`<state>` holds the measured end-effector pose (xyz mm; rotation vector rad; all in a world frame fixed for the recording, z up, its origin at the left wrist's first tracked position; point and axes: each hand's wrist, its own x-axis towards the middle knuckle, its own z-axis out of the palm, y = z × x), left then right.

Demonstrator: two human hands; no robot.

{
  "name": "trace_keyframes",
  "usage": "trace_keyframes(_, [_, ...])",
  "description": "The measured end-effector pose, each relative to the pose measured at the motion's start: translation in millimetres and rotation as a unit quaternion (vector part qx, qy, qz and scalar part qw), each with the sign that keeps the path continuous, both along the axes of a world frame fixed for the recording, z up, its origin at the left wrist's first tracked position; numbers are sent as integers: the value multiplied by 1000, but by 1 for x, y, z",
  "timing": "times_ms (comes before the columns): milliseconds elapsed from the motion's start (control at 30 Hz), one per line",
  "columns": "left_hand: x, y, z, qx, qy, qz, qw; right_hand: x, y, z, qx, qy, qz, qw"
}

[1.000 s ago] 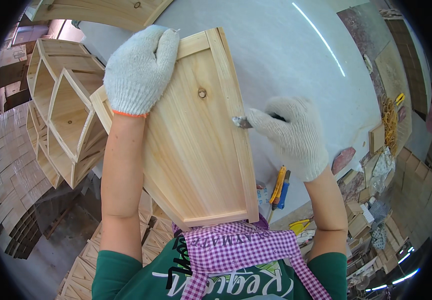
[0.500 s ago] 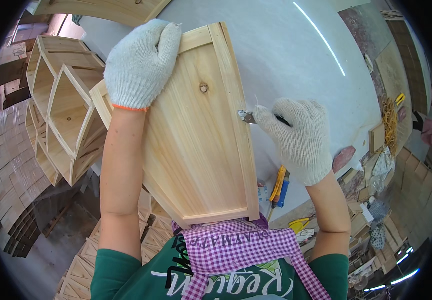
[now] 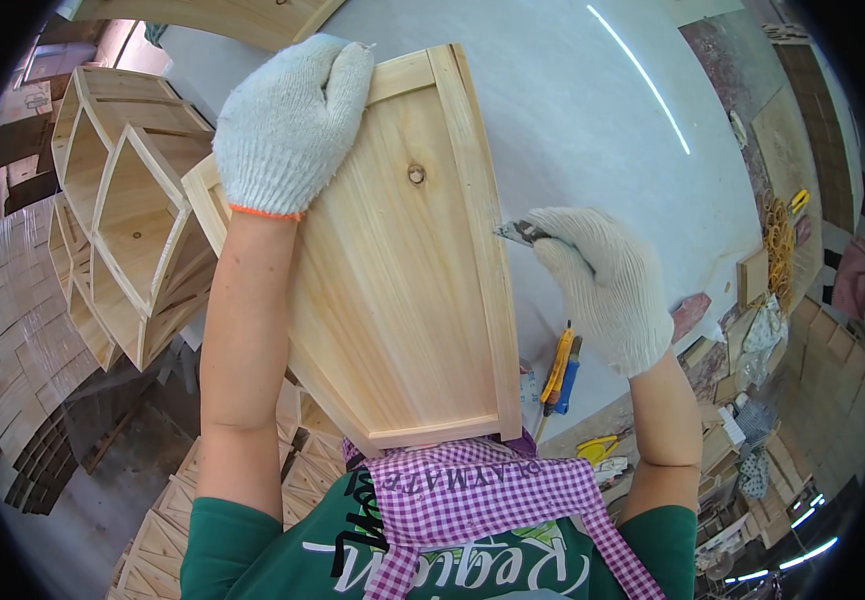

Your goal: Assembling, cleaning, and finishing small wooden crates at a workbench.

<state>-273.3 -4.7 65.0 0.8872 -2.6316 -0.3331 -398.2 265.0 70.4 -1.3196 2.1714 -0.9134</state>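
The framed pine panel (image 3: 383, 290) lies before you at twelve o'clock, its near end against your gingham apron (image 3: 488, 495). Your gloved left hand (image 3: 291, 122) clasps its rim at the panel's eleven; your gloved right hand (image 3: 608, 285) pinches a thin metal blade (image 3: 524, 231) at its three, whether touching the edge or just beside it I cannot tell. It's likely light, stiff and a little slippery; grip the sturdier frame strips (image 3: 477, 200), whose edges may splinter.
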Motion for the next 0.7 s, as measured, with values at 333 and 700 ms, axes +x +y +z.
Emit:
trace_keyframes(333, [0, 0, -3, 0, 17, -3, 1000, 4, -11, -7, -59, 108, -6, 992])
trace_keyframes(700, [3, 0, -2, -5, 6, 4, 1000, 1, 2, 13, 71, 129, 104, 984])
